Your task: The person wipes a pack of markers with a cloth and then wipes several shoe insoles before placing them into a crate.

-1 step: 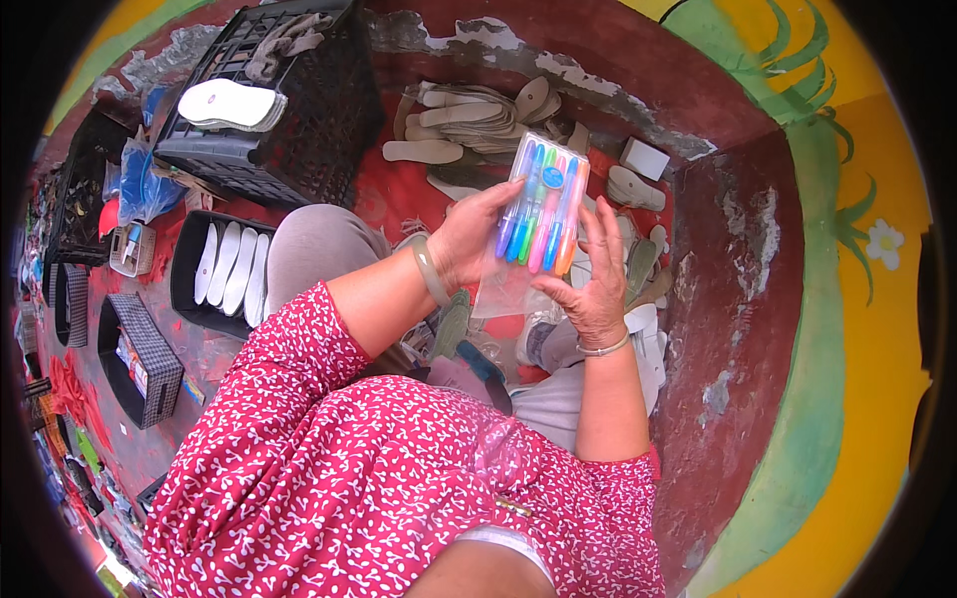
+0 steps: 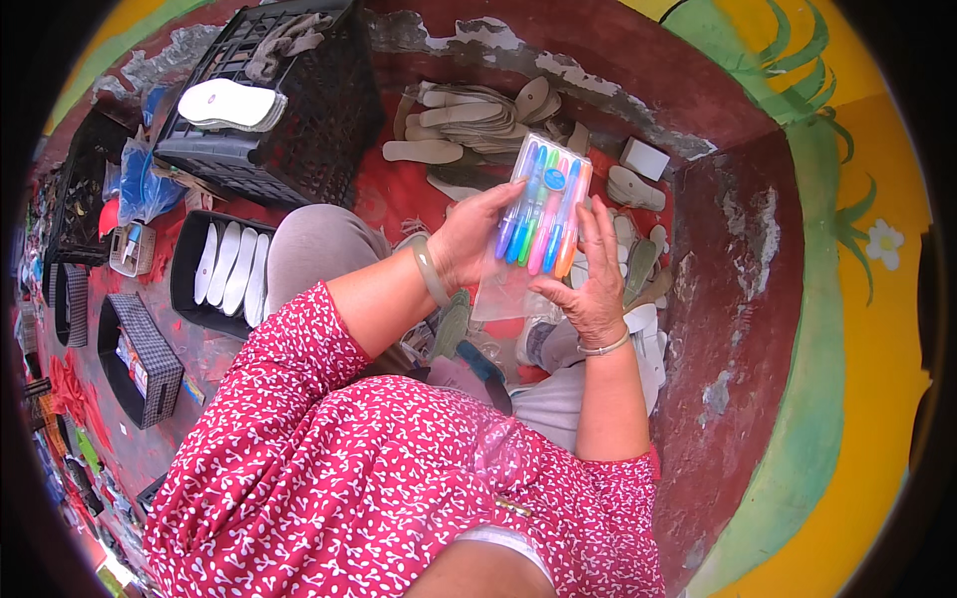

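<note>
Our left hand (image 2: 465, 237) grips a clear case of coloured pens (image 2: 544, 204); our right hand (image 2: 596, 286), thumb and fingers wide, is at its edge.

I log: dark red wall (image 2: 733, 399), paint peeling in pale patches; yellow-and-green mural (image 2: 847, 419) bordering it, painted white flower (image 2: 883, 243) included; floor (image 2: 209, 354), red and grey.

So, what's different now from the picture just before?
Hardly anything: at most, the clear pack of coloured pens tips a touch rightward at its top. Nothing was taken up or let go. The left hand still grips it; the right hand stays beside it.
</note>
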The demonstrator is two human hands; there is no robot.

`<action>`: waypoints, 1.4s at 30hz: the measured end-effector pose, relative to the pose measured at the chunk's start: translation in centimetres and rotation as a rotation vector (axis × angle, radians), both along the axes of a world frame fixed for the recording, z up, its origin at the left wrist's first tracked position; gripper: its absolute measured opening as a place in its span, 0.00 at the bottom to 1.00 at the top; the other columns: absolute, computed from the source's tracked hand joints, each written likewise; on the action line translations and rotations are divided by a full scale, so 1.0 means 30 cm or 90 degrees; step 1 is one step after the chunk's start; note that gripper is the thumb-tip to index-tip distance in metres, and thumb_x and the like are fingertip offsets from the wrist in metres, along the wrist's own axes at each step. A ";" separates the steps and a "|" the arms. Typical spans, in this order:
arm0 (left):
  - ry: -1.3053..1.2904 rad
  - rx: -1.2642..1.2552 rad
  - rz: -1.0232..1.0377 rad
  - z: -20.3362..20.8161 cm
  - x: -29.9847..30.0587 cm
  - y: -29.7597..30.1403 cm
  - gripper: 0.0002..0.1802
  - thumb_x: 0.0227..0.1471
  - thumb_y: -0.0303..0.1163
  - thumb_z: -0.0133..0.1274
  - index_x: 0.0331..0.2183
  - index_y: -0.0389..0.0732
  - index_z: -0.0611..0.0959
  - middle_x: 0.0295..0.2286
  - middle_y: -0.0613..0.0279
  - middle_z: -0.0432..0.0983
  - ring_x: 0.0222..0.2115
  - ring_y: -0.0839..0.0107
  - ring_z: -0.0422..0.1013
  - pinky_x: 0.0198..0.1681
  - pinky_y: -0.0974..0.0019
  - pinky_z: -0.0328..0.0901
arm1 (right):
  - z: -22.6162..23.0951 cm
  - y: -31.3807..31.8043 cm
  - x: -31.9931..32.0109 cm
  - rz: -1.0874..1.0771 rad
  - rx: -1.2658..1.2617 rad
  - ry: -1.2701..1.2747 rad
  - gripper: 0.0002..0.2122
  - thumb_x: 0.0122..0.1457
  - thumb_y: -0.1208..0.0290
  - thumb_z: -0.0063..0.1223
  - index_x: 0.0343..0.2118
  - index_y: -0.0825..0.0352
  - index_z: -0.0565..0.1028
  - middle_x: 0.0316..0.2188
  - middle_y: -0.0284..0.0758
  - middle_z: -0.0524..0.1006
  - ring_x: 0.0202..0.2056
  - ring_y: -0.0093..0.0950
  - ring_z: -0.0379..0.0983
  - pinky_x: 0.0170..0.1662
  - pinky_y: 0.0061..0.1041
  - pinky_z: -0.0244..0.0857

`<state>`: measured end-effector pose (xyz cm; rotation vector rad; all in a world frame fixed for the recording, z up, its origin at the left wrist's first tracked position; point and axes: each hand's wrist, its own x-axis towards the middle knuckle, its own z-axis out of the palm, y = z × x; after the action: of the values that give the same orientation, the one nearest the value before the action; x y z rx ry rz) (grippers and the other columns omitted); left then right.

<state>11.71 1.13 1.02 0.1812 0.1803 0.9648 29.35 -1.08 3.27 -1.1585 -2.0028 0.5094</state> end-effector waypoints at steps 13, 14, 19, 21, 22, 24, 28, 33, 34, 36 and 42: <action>0.024 0.054 -0.002 -0.020 0.029 -0.009 0.26 0.57 0.43 0.36 0.53 0.36 0.62 0.48 0.52 0.64 0.47 0.60 0.65 0.52 0.56 0.60 | -0.017 -0.001 -0.014 -0.001 -0.025 -0.013 0.45 0.31 0.58 0.68 0.56 0.62 0.58 0.57 0.47 0.55 0.54 0.41 0.59 0.53 0.32 0.59; 0.042 0.052 -0.006 -0.019 0.033 -0.014 0.26 0.57 0.43 0.37 0.52 0.36 0.63 0.48 0.52 0.65 0.47 0.61 0.65 0.52 0.57 0.60 | -0.005 -0.010 -0.031 -0.013 -0.008 -0.036 0.46 0.31 0.57 0.68 0.57 0.62 0.57 0.57 0.48 0.54 0.55 0.43 0.58 0.53 0.33 0.59; 0.122 0.031 -0.001 -0.038 0.045 -0.040 0.25 0.57 0.44 0.37 0.51 0.37 0.64 0.46 0.53 0.67 0.44 0.63 0.68 0.49 0.59 0.62 | -0.024 -0.032 -0.049 -0.068 -0.006 -0.052 0.48 0.31 0.47 0.65 0.57 0.62 0.56 0.56 0.51 0.54 0.55 0.46 0.56 0.55 0.34 0.54; 0.142 0.033 0.000 -0.041 0.046 -0.043 0.25 0.58 0.44 0.37 0.51 0.36 0.65 0.45 0.53 0.67 0.43 0.63 0.68 0.49 0.59 0.63 | -0.027 -0.036 -0.047 -0.080 0.000 -0.060 0.47 0.32 0.50 0.66 0.57 0.62 0.56 0.56 0.51 0.54 0.55 0.45 0.56 0.55 0.34 0.55; 0.151 0.036 0.002 -0.044 0.048 -0.043 0.25 0.58 0.44 0.36 0.51 0.36 0.65 0.45 0.53 0.68 0.42 0.63 0.69 0.48 0.59 0.63 | -0.028 -0.038 -0.047 -0.085 0.003 -0.064 0.46 0.32 0.51 0.67 0.57 0.62 0.57 0.56 0.51 0.54 0.55 0.44 0.56 0.54 0.33 0.56; 0.146 0.034 0.001 -0.053 0.049 -0.034 0.25 0.57 0.43 0.37 0.50 0.36 0.65 0.44 0.53 0.68 0.42 0.63 0.69 0.47 0.60 0.64 | -0.051 -0.037 -0.048 -0.095 -0.002 -0.060 0.45 0.33 0.53 0.67 0.56 0.62 0.57 0.56 0.51 0.54 0.55 0.44 0.57 0.54 0.33 0.57; 0.155 0.072 0.010 -0.063 0.047 -0.025 0.24 0.55 0.40 0.45 0.50 0.40 0.64 0.44 0.57 0.68 0.43 0.68 0.68 0.45 0.64 0.65 | -0.066 -0.026 -0.056 -0.103 -0.047 -0.065 0.45 0.33 0.57 0.68 0.57 0.63 0.57 0.57 0.50 0.54 0.56 0.42 0.56 0.54 0.31 0.56; 0.194 0.121 0.012 -0.028 0.024 -0.018 0.27 0.51 0.36 0.51 0.51 0.42 0.63 0.43 0.61 0.69 0.42 0.71 0.68 0.44 0.66 0.66 | -0.033 0.035 0.017 -0.020 -0.246 0.325 0.44 0.42 0.57 0.64 0.60 0.63 0.49 0.59 0.48 0.51 0.57 0.39 0.56 0.54 0.30 0.55; 0.192 0.124 0.002 -0.015 0.021 -0.020 0.27 0.51 0.36 0.51 0.51 0.42 0.63 0.42 0.61 0.69 0.42 0.71 0.68 0.44 0.66 0.66 | -0.018 0.047 0.035 -0.036 -0.320 0.492 0.43 0.44 0.56 0.62 0.60 0.64 0.48 0.59 0.47 0.51 0.57 0.38 0.56 0.54 0.31 0.54; 0.195 0.131 -0.028 0.000 0.027 -0.035 0.27 0.51 0.35 0.51 0.52 0.41 0.63 0.42 0.60 0.69 0.41 0.71 0.69 0.44 0.66 0.66 | -0.003 0.061 0.081 -0.034 -0.396 0.537 0.39 0.51 0.54 0.56 0.59 0.66 0.48 0.54 0.43 0.59 0.53 0.33 0.60 0.51 0.30 0.58; 0.189 0.099 -0.123 -0.019 0.058 -0.052 0.24 0.52 0.35 0.49 0.50 0.40 0.66 0.42 0.57 0.71 0.39 0.69 0.72 0.42 0.62 0.69 | -0.037 0.074 0.072 -0.056 -0.409 0.602 0.19 0.58 0.62 0.49 0.47 0.71 0.67 0.37 0.32 0.74 0.38 0.20 0.70 0.42 0.19 0.64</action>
<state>13.46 -0.44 0.46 0.4777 0.3533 0.7564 31.52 1.16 2.16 -1.0426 -0.9762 1.4094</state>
